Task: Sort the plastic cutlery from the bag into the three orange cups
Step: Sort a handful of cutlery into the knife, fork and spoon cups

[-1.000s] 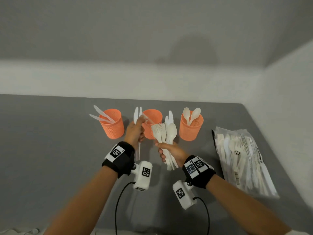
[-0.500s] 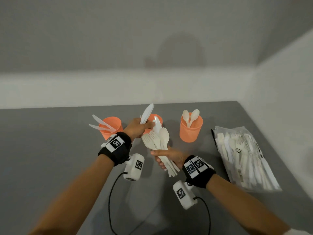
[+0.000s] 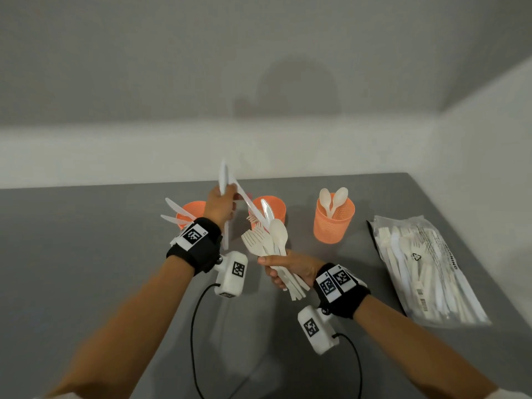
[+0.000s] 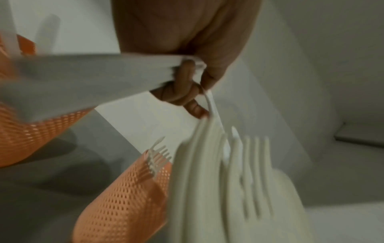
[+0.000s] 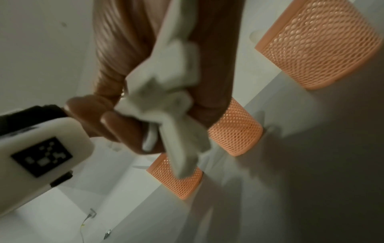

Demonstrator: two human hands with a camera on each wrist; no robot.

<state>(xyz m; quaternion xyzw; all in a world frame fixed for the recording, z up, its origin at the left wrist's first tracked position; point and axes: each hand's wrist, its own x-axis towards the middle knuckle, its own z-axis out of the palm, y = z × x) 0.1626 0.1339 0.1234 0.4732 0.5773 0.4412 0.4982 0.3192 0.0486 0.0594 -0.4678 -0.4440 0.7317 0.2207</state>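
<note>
My left hand [image 3: 221, 207] grips a white plastic knife [image 3: 223, 180] upright, above and between the left orange cup [image 3: 191, 210] and the middle orange cup [image 3: 273, 207]. A second knife [image 3: 249, 204] slants from its fingers [image 4: 187, 92] down to the bundle. My right hand [image 3: 288, 266] grips that bundle of forks, a spoon and a knife [image 3: 269, 243] by the handles [image 5: 172, 102], in front of the middle cup. The left cup holds knives [image 3: 175, 210], the middle cup forks [image 4: 158, 156], the right orange cup [image 3: 334, 226] two spoons [image 3: 332, 198].
The clear bag of cutlery [image 3: 426, 269] lies flat at the right of the grey table [image 3: 86, 240], near the side wall. A white wall runs behind the cups. Black cables [image 3: 195, 326] hang from both wrist cameras over the near table.
My left hand has risen and swung a little left with its knives, one now upright. My right hand and its bundle have shifted slightly left. The cups and bag have not moved.
</note>
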